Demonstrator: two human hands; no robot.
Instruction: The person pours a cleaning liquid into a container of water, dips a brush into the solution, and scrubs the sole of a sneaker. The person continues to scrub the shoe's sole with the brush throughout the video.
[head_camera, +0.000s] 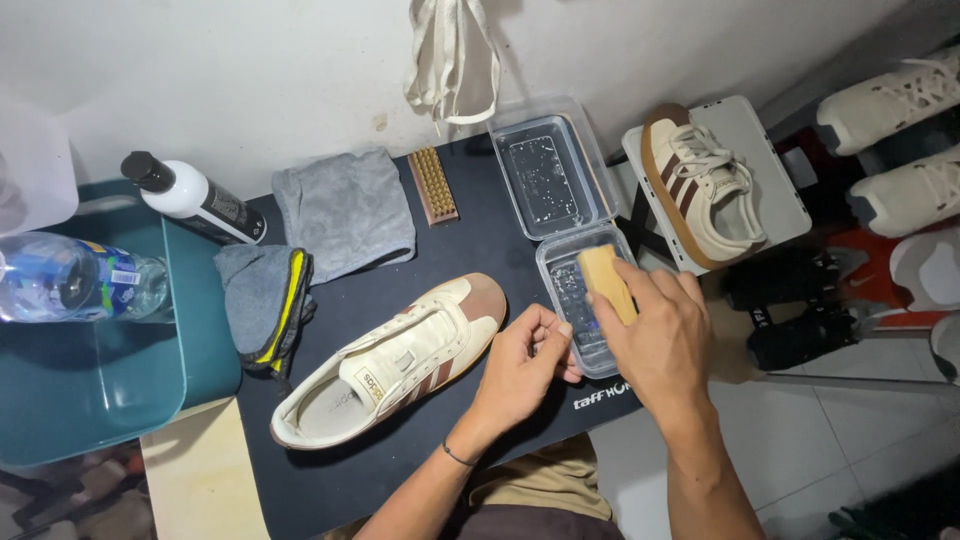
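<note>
While the right hand (662, 340) pinches a wooden brush (606, 282) between thumb and fingers, the brush sits tilted over the near tub (556, 262), a clear plastic one with a little water in it; can't tell if the bristles touch the water. Left hand (522, 362) is just beside the right, fingers curled and pressed together, fingertips at the tub's near-left edge; can't tell if it grips anything. It wears a thin dark band at the wrist. Left of that hand, the shoe (392, 362) lies on the black mat (480, 240): cream upper, brown toe and stripes, no laces, toe pointing to the tub, heel toward the mat's near-left corner. Hand and shoe are close but apart. Behind the near tub, a second clear tub (548, 176) with droplets inside, touching it end to end. Further left along the mat's far edge: a bristle brush (433, 186) lying bristles up, then a grey cloth (345, 212), then a folded grey-and-yellow cloth (264, 305) at the mat's left edge. Off the mat to the left, a white bottle (195, 200) with black cap and a water bottle (75, 278) lie on a teal bin (120, 390). Right of the tubs, the matching laced shoe (700, 185) rests on a grey stool (760, 160). White laces (452, 62) hang on the wall above the mat.
</note>
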